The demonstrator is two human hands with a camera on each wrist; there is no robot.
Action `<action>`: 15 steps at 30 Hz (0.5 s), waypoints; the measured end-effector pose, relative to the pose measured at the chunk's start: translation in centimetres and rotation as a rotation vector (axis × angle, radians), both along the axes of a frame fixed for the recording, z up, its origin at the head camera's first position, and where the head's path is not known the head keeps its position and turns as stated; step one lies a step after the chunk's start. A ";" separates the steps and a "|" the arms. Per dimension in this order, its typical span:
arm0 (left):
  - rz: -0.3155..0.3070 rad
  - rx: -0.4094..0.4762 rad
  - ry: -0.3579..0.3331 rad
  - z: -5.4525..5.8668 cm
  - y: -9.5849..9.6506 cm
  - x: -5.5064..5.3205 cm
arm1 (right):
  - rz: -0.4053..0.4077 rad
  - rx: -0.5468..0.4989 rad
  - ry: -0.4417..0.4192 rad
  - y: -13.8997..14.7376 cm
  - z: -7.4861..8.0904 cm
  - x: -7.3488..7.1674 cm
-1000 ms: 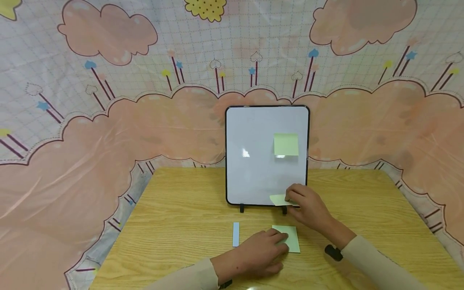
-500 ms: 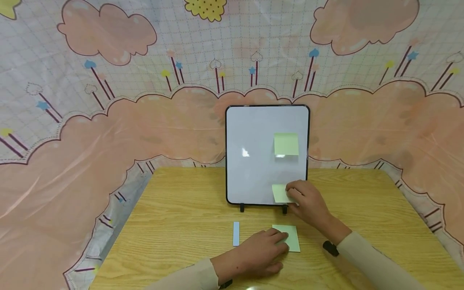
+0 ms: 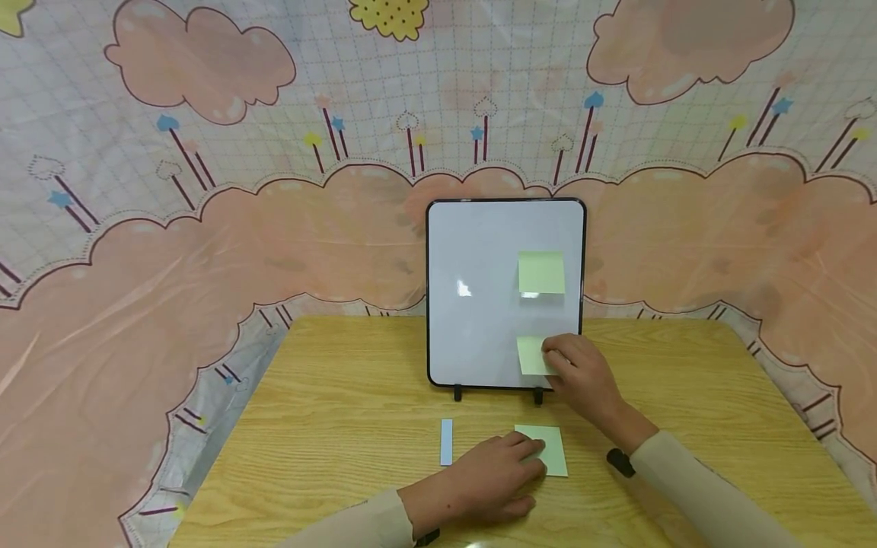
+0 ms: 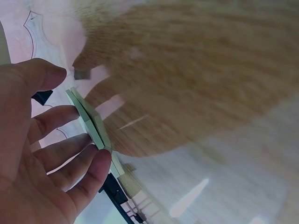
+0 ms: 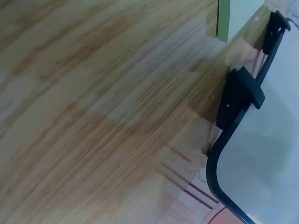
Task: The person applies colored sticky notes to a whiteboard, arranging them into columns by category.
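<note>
In the head view a whiteboard [image 3: 473, 243] with a black rim stands upright on the table. One pale green sticky note [image 3: 541, 272] is stuck to its upper right. Lower on the board, my right hand [image 3: 585, 380] pinches the right side of a second sticky note [image 3: 531, 358], which overlaps the board's face. My left hand [image 3: 486, 476] rests its fingertips on a green sticky note pad [image 3: 556, 462] lying on the table. The left wrist view shows those fingers [image 4: 100, 165] against the pad [image 4: 88, 114], with the thumb apart from it. My right hand is outside the right wrist view.
A light blue strip [image 3: 446, 441] lies on the wooden table [image 3: 329, 426] left of the pad. Small black feet [image 3: 537, 396] hold up the board, seen closely in the right wrist view as a black clip [image 5: 239, 95]. A patterned cloth [image 3: 342, 236] hangs behind.
My right hand has moved up along the board with the sticky note, from its bottom rim to a little below the upper note. The left hand has stayed on the pad.
</note>
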State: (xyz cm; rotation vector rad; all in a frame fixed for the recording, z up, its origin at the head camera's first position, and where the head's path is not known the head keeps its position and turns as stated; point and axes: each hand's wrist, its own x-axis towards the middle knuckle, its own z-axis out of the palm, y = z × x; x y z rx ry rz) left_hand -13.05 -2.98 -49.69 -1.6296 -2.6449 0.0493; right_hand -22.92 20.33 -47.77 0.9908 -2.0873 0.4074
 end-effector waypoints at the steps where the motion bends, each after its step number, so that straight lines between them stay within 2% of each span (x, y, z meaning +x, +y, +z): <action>1: 0.000 0.001 0.000 0.0 0.0 0.0 | -0.006 0.001 0.002 0.0 0.0 -0.1; 5: -0.001 0.003 0.001 -0.1 0.0 -0.1 | -0.031 0.006 0.000 0.0 0.0 -0.3; 15: 0.008 0.001 0.001 -0.4 0.2 -0.1 | -0.036 0.002 0.032 -0.2 -0.2 -1.1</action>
